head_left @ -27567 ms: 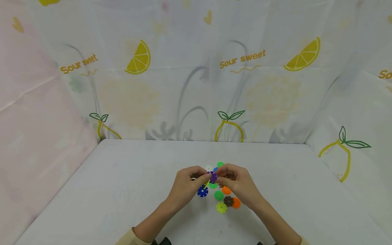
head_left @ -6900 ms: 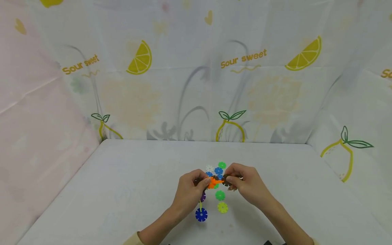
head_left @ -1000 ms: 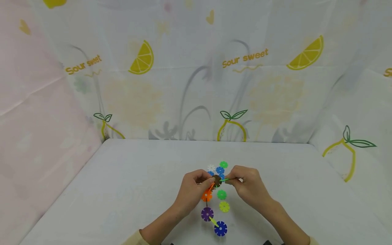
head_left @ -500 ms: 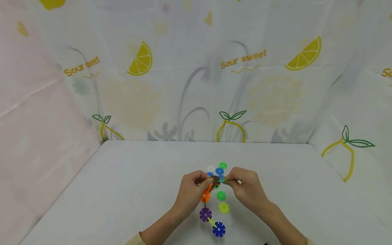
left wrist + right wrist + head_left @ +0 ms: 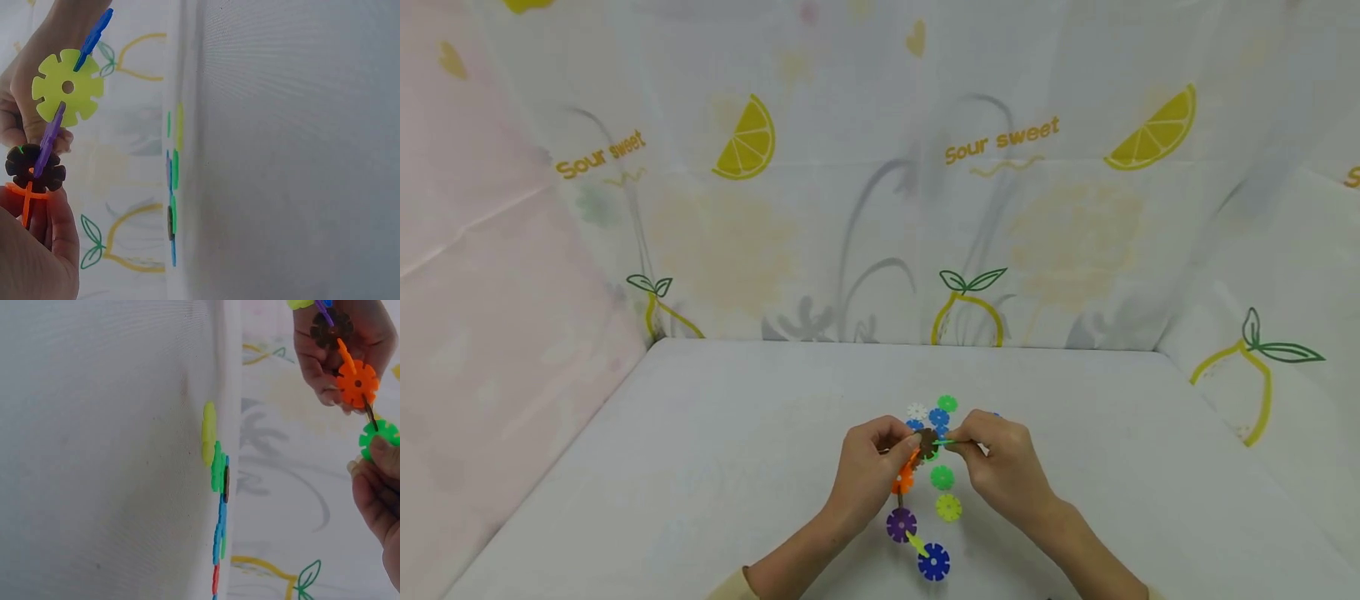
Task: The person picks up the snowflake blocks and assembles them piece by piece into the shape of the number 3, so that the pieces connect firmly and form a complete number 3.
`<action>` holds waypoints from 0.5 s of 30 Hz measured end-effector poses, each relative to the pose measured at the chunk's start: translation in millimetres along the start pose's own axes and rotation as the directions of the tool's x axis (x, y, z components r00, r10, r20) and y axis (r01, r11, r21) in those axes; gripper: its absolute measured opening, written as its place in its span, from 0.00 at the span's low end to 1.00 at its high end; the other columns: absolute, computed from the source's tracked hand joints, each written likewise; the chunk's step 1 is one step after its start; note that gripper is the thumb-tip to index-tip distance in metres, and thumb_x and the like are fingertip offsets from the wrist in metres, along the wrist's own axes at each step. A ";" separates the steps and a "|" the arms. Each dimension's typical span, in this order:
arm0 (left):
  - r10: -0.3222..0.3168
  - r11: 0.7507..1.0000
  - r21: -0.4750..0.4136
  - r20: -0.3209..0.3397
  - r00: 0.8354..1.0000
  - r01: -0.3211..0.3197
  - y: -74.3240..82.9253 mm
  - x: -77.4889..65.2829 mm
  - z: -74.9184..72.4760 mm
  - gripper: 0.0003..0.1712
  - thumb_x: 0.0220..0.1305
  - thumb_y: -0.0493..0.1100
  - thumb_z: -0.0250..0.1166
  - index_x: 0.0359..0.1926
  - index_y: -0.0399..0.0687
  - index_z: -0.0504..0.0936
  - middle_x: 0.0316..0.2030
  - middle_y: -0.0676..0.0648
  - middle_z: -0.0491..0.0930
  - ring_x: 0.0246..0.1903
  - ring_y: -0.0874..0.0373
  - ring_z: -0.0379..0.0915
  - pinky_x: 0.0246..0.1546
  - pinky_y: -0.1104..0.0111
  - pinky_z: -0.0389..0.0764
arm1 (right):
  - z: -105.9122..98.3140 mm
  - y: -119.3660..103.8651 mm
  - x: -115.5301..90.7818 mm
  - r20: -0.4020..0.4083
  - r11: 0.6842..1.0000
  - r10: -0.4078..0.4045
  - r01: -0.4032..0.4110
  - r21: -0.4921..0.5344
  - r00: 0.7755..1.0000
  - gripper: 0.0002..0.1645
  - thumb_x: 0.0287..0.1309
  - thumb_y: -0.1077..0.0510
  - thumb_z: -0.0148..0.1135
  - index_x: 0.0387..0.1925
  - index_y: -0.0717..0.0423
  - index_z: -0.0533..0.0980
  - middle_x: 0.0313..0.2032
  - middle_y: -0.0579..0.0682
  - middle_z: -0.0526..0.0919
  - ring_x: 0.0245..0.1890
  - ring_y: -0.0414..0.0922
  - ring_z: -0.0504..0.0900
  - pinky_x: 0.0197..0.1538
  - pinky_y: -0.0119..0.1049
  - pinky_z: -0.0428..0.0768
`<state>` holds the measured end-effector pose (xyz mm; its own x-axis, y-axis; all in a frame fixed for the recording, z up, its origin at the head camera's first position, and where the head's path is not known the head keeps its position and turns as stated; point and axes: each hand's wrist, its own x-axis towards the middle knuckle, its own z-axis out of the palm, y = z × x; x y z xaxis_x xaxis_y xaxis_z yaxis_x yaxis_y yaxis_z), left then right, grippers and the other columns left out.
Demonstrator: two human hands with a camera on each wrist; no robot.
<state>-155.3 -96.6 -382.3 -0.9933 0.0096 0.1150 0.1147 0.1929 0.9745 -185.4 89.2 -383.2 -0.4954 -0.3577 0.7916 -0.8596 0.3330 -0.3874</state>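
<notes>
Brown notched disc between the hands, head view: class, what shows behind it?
Around the brown notched disc show parts of a green notched disc below and a blue notched disc at upper right. Whatever lies directly behind is covered and cannot be told.

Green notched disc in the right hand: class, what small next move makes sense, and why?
Probably press the green notched disc into the brown notched disc: the right hand pinches green, the left hand holds brown, and their edges meet.

White tabletop (image 5: 737, 467), pale cloth backdrop (image 5: 820, 217), printed lemon slices (image 5: 747, 142), orange "Sour sweet" lettering (image 5: 1028, 135), pinkish left wall (image 5: 497, 375)
</notes>
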 end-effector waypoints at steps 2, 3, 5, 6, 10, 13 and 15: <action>0.006 1.000 0.005 0.002 1.000 -0.006 0.8 -0.4 0.3 0.07 0.66 0.40 0.65 0.32 0.41 0.83 0.29 0.45 0.81 0.27 0.58 0.73 0.26 0.75 0.77 | 0.1 -0.7 -0.2 0.002 1.000 -0.004 0.004 -0.015 1.000 0.17 0.41 0.79 0.72 0.24 0.55 0.81 0.22 0.42 0.80 0.22 0.30 0.72 0.26 0.17 0.71; 0.010 1.000 0.009 0.004 1.000 -0.010 1.2 -0.5 0.4 0.07 0.66 0.40 0.65 0.32 0.41 0.83 0.29 0.45 0.81 0.27 0.59 0.73 0.26 0.75 0.76 | 0.0 -1.0 -0.2 0.003 1.000 -0.006 0.006 -0.019 1.000 0.17 0.41 0.79 0.72 0.23 0.55 0.81 0.22 0.42 0.80 0.22 0.30 0.71 0.26 0.17 0.71; 0.014 1.000 0.019 0.008 1.000 -0.014 1.3 -0.1 -0.1 0.07 0.66 0.40 0.65 0.32 0.41 0.83 0.28 0.45 0.80 0.26 0.59 0.72 0.25 0.75 0.76 | -0.2 -1.1 0.3 0.008 1.000 -0.012 0.012 -0.020 1.000 0.17 0.41 0.79 0.72 0.23 0.55 0.81 0.22 0.43 0.80 0.22 0.30 0.71 0.26 0.17 0.70; 0.014 1.000 0.024 0.011 1.000 -0.014 1.0 0.3 -0.6 0.08 0.66 0.41 0.65 0.32 0.41 0.83 0.27 0.45 0.80 0.26 0.59 0.72 0.25 0.75 0.75 | -0.4 -1.0 0.8 0.010 1.000 -0.014 0.014 -0.018 1.000 0.16 0.41 0.79 0.72 0.23 0.56 0.81 0.22 0.43 0.80 0.22 0.30 0.71 0.26 0.17 0.71; 0.015 1.000 0.020 0.040 0.999 -0.016 -1.1 2.9 -3.6 0.09 0.67 0.42 0.65 0.33 0.41 0.83 0.27 0.46 0.79 0.26 0.60 0.71 0.25 0.75 0.74 | -1.0 0.7 2.8 0.025 1.000 -0.024 0.023 0.007 0.999 0.15 0.42 0.79 0.71 0.25 0.58 0.81 0.23 0.45 0.81 0.23 0.33 0.75 0.29 0.18 0.75; 0.010 1.000 -0.009 0.075 0.997 -0.010 -2.3 4.6 -5.5 0.10 0.67 0.44 0.64 0.34 0.41 0.82 0.29 0.45 0.79 0.28 0.59 0.71 0.27 0.74 0.74 | -2.2 3.0 3.4 0.043 1.000 -0.015 0.015 0.011 0.999 0.14 0.43 0.78 0.71 0.26 0.58 0.81 0.24 0.45 0.82 0.24 0.36 0.78 0.31 0.19 0.77; 0.006 1.000 -0.025 0.096 0.995 -0.004 -2.7 5.4 -6.1 0.10 0.68 0.45 0.64 0.36 0.42 0.82 0.30 0.45 0.80 0.29 0.59 0.72 0.29 0.74 0.75 | -3.4 4.8 3.1 0.057 1.000 0.003 -0.003 0.006 0.998 0.14 0.44 0.77 0.71 0.26 0.57 0.81 0.25 0.45 0.82 0.24 0.38 0.79 0.32 0.19 0.77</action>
<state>-160.8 -103.0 -383.2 -0.9892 0.1048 0.1023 0.1190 0.1680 0.9786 -190.6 92.6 -381.0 -0.5043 -0.4060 0.7622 -0.8587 0.3293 -0.3927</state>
